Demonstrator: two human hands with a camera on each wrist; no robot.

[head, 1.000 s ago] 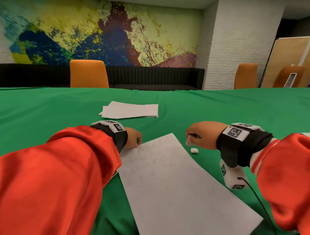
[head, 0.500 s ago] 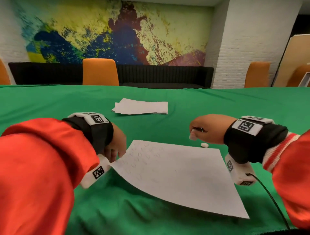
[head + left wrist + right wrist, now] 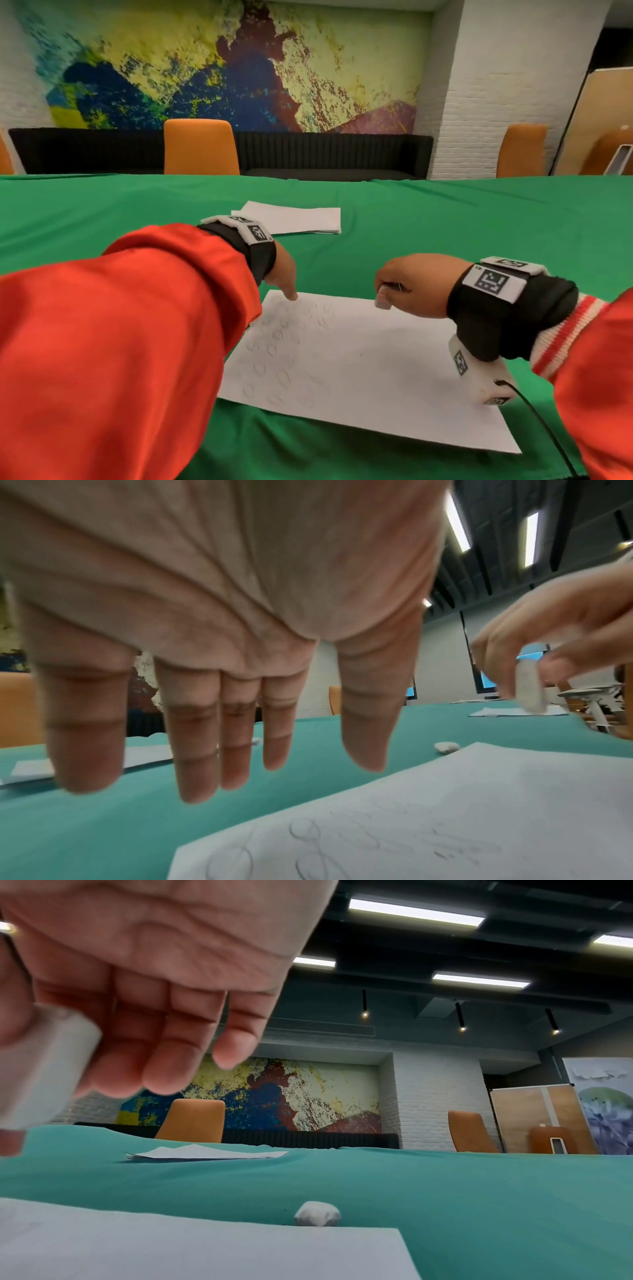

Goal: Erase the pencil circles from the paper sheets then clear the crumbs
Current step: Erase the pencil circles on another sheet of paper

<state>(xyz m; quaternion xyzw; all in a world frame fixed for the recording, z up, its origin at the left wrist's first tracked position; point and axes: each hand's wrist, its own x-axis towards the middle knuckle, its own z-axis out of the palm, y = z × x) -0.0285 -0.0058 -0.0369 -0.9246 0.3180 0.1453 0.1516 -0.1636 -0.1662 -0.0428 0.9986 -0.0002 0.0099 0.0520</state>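
A white paper sheet [image 3: 370, 363] lies crosswise on the green cloth, with faint pencil circles [image 3: 274, 349] on its left half. My left hand [image 3: 285, 279] hangs over the sheet's far left corner with straight fingers [image 3: 195, 750] pointing down and nothing in them. One fingertip reaches that corner. My right hand [image 3: 400, 286] hovers over the sheet's far edge and pinches a white eraser [image 3: 383, 302] between thumb and fingers. The same eraser [image 3: 44, 1069] fills the left of the right wrist view. A small white lump [image 3: 317, 1213] lies on the cloth just beyond the sheet's far edge.
A stack of white sheets [image 3: 294, 221] lies farther out on the green table cloth [image 3: 479, 222]. Orange chairs [image 3: 201, 147] and a black bench stand behind the table. A black cable [image 3: 544, 428] trails from my right wrist over the sheet's near right corner.
The sheet has swung from lengthwise to crosswise and lies flat again. My left hand let go of its left edge and moved to the far left corner. My right hand kept the eraser.
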